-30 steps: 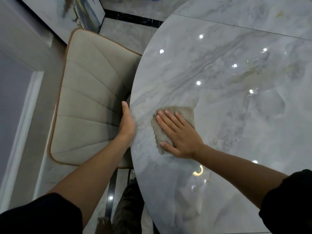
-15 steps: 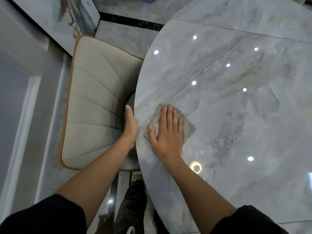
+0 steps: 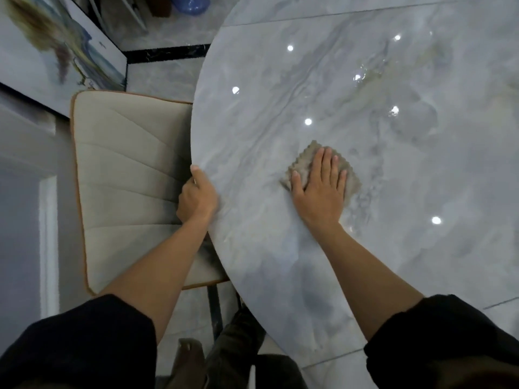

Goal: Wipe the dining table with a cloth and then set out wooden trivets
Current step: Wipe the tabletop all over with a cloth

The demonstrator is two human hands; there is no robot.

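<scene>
A round, glossy grey marble dining table [image 3: 365, 94] fills the right of the view. A small grey-brown cloth [image 3: 352, 183] with a scalloped edge lies flat on it, a little in from the left rim. My right hand [image 3: 320, 189] presses flat on the cloth with straight fingers pointing away from me. My left hand [image 3: 196, 197] grips the table's left rim, thumb on top and fingers curled under the edge. No wooden trivets are in view.
A beige padded chair [image 3: 126, 175] with brown piping stands tucked against the table's left side. A framed painting [image 3: 56, 46] leans against the wall at the upper left. A blue object [image 3: 191, 4] sits on the tiled floor at the top.
My right hand has slid the cloth away from the table's left rim toward the middle. My left hand now curls over the rim instead of lying along it. The camera has shifted.
</scene>
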